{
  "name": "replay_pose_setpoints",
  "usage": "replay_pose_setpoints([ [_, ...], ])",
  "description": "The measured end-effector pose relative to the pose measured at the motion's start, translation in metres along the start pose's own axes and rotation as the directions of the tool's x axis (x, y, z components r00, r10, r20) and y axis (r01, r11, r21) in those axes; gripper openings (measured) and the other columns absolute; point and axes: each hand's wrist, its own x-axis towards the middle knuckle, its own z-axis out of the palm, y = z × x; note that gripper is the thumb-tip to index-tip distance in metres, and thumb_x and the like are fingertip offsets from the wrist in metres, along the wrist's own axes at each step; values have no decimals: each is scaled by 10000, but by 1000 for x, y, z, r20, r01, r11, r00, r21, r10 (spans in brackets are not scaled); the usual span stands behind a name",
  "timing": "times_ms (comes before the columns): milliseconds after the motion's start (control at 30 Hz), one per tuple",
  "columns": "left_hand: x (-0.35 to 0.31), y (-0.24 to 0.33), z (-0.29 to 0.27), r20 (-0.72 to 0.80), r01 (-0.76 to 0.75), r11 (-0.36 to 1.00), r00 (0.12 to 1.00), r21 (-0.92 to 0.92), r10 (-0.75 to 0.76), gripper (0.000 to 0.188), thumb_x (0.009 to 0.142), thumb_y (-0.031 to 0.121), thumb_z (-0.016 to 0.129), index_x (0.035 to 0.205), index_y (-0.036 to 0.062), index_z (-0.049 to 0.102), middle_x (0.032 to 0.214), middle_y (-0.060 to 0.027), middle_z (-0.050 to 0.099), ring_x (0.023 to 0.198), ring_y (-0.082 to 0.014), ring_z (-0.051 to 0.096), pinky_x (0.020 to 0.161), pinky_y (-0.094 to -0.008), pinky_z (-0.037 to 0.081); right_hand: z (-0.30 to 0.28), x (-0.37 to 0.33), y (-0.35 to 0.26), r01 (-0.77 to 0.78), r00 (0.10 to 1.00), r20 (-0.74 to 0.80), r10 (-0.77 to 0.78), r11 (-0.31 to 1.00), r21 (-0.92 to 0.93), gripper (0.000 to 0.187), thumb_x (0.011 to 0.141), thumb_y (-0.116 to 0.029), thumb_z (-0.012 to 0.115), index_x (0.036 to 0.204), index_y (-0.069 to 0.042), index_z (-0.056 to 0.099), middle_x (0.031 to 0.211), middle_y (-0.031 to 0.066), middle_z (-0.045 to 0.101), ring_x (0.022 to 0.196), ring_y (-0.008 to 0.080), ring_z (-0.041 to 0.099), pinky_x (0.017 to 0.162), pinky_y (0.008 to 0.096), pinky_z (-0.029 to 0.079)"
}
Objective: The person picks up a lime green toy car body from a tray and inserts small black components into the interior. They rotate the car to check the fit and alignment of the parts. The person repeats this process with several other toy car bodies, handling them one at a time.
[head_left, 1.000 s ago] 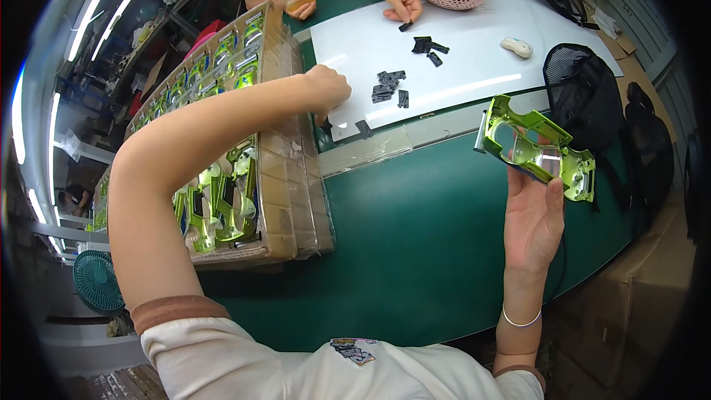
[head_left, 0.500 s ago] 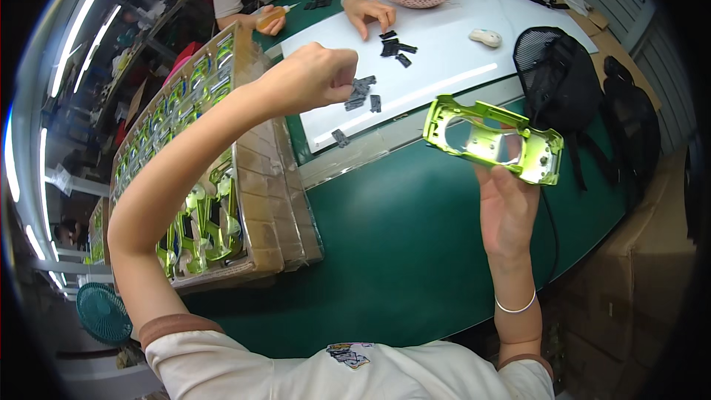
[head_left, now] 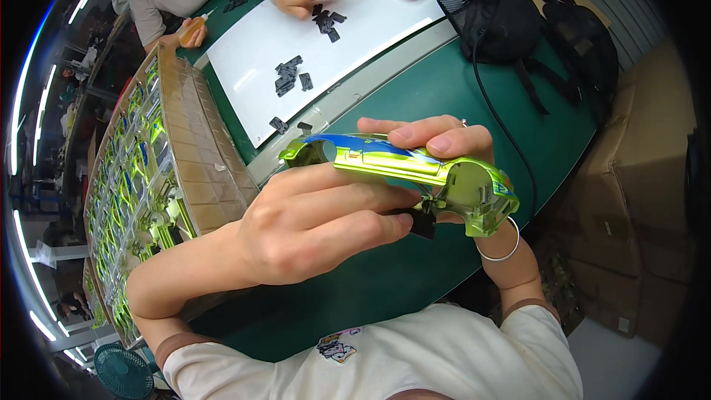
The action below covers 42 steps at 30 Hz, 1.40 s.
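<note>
Above the green desk [head_left: 348, 281], the right hand [head_left: 463, 142] grips a green-and-blue car-shaped shell [head_left: 392, 165]. The left hand [head_left: 304, 226], fingers curled, seems to hold a dark piece [head_left: 424, 224] underneath, apparently unfitted. Loose dark pieces [head_left: 287, 76] remain farther off; more green shells [head_left: 172, 215] lie left.

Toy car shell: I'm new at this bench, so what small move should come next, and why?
Probably ease the black piece upward into the toy car shell: the left grip has it at the shell's underside, while the right grip holds the shell.
</note>
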Motion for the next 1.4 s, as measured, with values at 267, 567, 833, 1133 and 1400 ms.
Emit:
replay_pose_setpoints([
  [267, -3, 2, -5, 15, 127, 990, 992, 61, -128, 245, 581, 16, 694, 820, 11, 639, 833, -108, 645, 711, -217, 625, 605, -284, 499, 3, 2, -1, 21, 1000, -14, -21, 999, -40, 550, 646, -54, 773, 1090, -16, 450, 1053, 195, 555, 1030, 307, 568, 923, 491, 450],
  [567, -3, 4, -11, 161, 241, 970, 957, 7, -239, 254, 635, 54, 691, 887, 50, 662, 915, -91, 673, 808, -226, 637, 695, -309, 491, 4, 0, 2, 16, 999, -45, -19, 997, -78, 537, 619, -60, 789, 1063, -14, 490, 1011, 177, 586, 973, 306, 599, 877, 486, 484],
  [833, -1, -2, -14, 264, 252, 968, 933, 7, -245, 317, 597, -1, 668, 904, 75, 652, 893, -29, 642, 780, -210, 577, 638, -310, 474, 1, 1, -1, 14, 998, -54, -22, 990, -142, 527, 608, -80, 798, 1040, -10, 505, 1012, 182, 594, 959, 304, 608, 848, 467, 505],
  [1133, -4, -1, -3, 121, 219, 976, 969, -7, -217, 310, 609, 5, 700, 905, 56, 624, 798, -43, 608, 704, -209, 574, 607, -305, 468, 4, -4, -9, -144, 989, -71, 132, 966, -214, 740, 538, -192, 857, 1120, -36, 429, 1096, 167, 548, 1051, 271, 557, 875, 357, 485],
  [1400, 7, -6, -17, 462, 572, -63, 588, -818, -664, 625, 697, -59, 714, 1159, 29, 303, 846, -152, 629, 822, -177, 629, 697, -248, 504, -11, 0, -14, -369, 824, -258, 504, 824, 430, 572, 788, -392, 637, 1178, -9, 469, 1163, 135, 541, 1149, 277, 480, 979, 392, 377],
])
